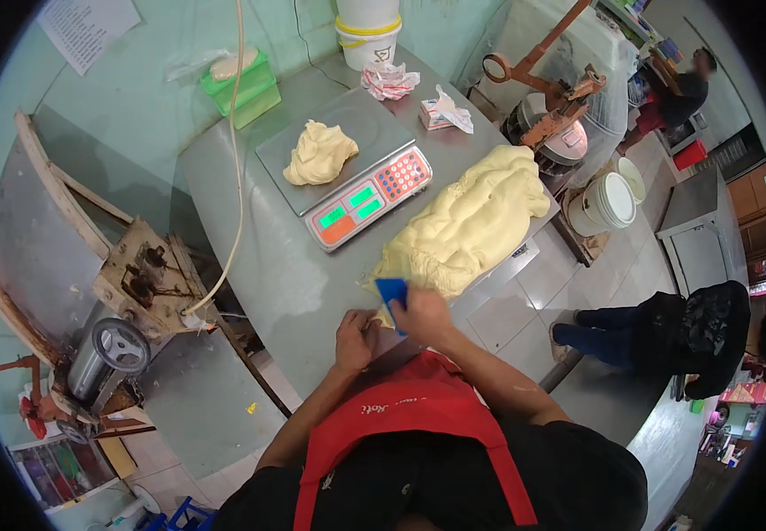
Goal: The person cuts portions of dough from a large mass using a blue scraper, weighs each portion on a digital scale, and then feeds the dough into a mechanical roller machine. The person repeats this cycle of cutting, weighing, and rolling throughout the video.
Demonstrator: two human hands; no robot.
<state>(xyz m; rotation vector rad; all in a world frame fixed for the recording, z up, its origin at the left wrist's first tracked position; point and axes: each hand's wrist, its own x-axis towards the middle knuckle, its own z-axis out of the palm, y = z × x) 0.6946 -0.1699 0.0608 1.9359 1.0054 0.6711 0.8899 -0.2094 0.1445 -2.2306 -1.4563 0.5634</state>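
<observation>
A long mass of pale yellow dough (467, 221) lies on the steel table (259, 252), its near end tapering toward my hands. My right hand (425, 317) is closed around a blue dough scraper (392, 290), whose blade stands against that near end. Just left of the scraper, my left hand (356, 341) rests at the table's near edge, fingers loosely bent and thumb apart, beside the dough's tip. Beyond my hands, a digital scale (370, 196) with lit green displays carries a separate lump of dough (320, 153) on its plate.
Behind the scale are a green bag (243, 93), white tubs (371, 42), a crumpled wrapper (390, 81) and a small box (445, 115). A hand-wheeled machine (121, 345) stands left. Right are a mixer (560, 133), a white bucket (608, 202) and two other people.
</observation>
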